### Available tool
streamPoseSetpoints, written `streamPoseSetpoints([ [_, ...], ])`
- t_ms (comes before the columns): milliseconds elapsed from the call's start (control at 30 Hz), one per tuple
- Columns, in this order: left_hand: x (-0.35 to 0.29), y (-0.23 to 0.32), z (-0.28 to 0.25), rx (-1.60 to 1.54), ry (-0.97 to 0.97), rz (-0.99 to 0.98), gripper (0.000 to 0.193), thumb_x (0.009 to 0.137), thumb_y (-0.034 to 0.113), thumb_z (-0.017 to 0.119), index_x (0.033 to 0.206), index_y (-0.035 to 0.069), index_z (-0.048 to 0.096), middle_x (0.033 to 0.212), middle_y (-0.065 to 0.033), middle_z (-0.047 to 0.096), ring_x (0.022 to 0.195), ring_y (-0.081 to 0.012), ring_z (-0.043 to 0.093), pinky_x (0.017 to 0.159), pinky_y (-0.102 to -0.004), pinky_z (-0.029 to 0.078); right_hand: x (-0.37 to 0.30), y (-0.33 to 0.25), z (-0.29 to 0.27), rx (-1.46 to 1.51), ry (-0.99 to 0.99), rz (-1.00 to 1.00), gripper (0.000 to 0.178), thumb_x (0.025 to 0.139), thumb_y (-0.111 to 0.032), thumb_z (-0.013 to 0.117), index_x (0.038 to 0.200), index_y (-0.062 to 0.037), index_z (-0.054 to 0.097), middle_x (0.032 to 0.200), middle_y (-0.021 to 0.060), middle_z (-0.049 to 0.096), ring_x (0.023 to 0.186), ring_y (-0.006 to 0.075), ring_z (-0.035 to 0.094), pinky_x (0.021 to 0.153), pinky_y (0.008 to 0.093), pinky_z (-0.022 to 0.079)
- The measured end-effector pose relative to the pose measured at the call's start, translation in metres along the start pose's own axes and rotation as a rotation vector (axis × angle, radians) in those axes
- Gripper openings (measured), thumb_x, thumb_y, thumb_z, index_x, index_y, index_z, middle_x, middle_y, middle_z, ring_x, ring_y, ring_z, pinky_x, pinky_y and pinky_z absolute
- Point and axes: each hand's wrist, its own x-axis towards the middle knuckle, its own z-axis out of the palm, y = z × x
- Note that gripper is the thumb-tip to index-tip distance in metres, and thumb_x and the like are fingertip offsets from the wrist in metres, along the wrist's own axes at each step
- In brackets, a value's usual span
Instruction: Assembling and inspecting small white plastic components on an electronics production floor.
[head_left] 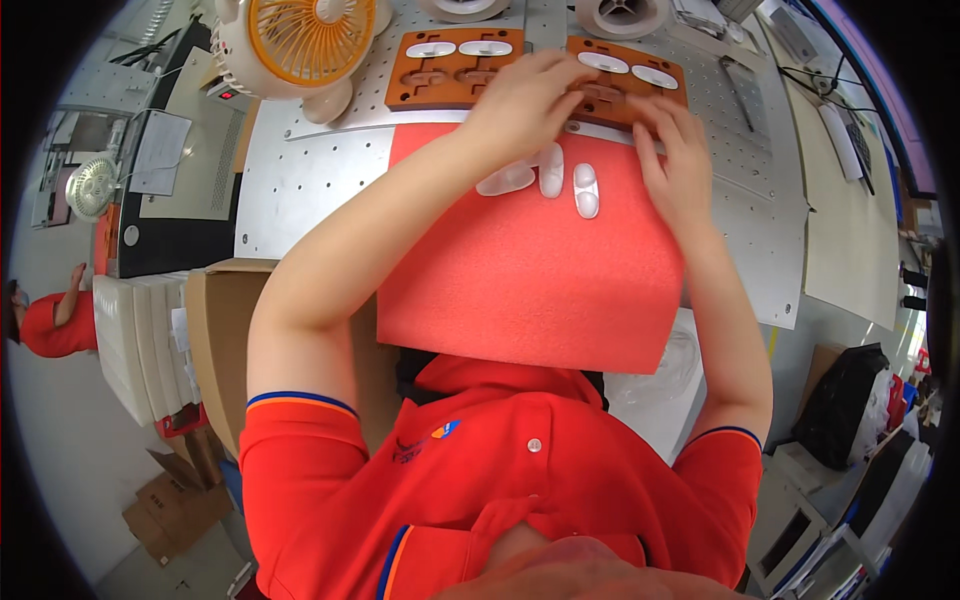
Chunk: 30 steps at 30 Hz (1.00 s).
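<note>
So, the action's all at the right block (pixel 612 84), the orange-brown one at the top of the frame, just right of centre. Two white ovals (pixel 603 62) sit in its far row, and the near row is partly hidden by fingers.

The left hand (pixel 530 100) leans over the block's left side, fingers bent and bunched; can't tell if anything's pinched in there. The right hand (pixel 682 165) is at the near right edge, fingers curved, thumb apart from them. Can't tell whether it's gripping something either.

My read: this is the fitting step, bedding a piece into the near row. Next move probably calls for lining it up with the recess and a light, even press, without knocking the far row.

Just below, three loose pieces (pixel 586 191) lie on the red mat (pixel 530 280), middle of the frame. The left block (pixel 447 92) has two more ovals (pixel 485 48) in its far row, with bare recesses in front. Further out, an orange-and-white fan (pixel 312 45) stands upper left, and reels (pixel 622 14) sit along the top edge.
</note>
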Motion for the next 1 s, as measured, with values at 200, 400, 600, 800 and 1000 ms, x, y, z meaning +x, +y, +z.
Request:
streamPoseSetpoints([
  [200,-0.105,0.007,-0.048,-0.109,-0.045,-0.226,0.024,0.079,0.020,0.073,0.096,0.006,0.061,0.097,-0.0084,0.059,0.083,-0.0254,0.059,0.072,-0.0350,0.048,-0.033,-0.066,-0.015,0.105,-0.361,0.295,0.033,0.084,-0.027,0.068,0.111,-0.0099,0.062,0.099,0.0042,0.060,0.097,0.0200,0.058,0.081,0.0335,0.048],
  [400,-0.125,0.009,-0.030,0.069,0.028,-0.166,0.024,0.075,0.024,0.076,0.092,0.014,0.063,0.095,-0.0014,0.061,0.085,-0.0199,0.056,0.077,-0.0365,0.039,-0.030,-0.075,0.002,0.058,-0.344,0.339,0.030,0.080,-0.026,0.072,0.104,-0.0099,0.064,0.096,0.0043,0.059,0.095,0.0204,0.058,0.079,0.0333,0.048],
  [600,-0.128,0.025,-0.038,-0.297,0.104,-0.233,0.023,0.077,0.012,0.075,0.094,0.006,0.061,0.092,-0.0064,0.063,0.084,-0.0223,0.061,0.072,-0.0322,0.048,-0.033,-0.082,-0.001,0.130,0.011,0.058,0.029,0.080,-0.012,0.071,0.108,-0.0058,0.066,0.099,0.0112,0.062,0.091,0.0211,0.061,0.077,0.0321,0.050],
  [800,-0.133,0.062,-0.046,-0.609,0.053,-0.469,0.029,0.077,0.006,0.075,0.101,0.003,0.059,0.097,-0.0054,0.065,0.079,-0.0149,0.063,0.068,-0.0255,0.051,-0.037,-0.147,-0.013,0.912,-0.225,0.518,0.024,0.094,-0.003,0.055,0.116,0.0013,0.063,0.102,0.0081,0.063,0.084,0.0106,0.063,0.067,0.0209,0.053],
  [1000,-0.144,0.076,-0.041,-0.833,0.098,-0.558,0.033,0.083,0.003,0.070,0.113,0.001,0.057,0.106,-0.0068,0.062,0.093,-0.0122,0.062,0.073,-0.0231,0.052,-0.049,-0.155,-0.004,1.122,-0.085,0.717,0.026,0.095,-0.005,0.055,0.119,0.0035,0.062,0.099,0.0069,0.063,0.083,0.0114,0.062,0.066,0.0209,0.054],
])
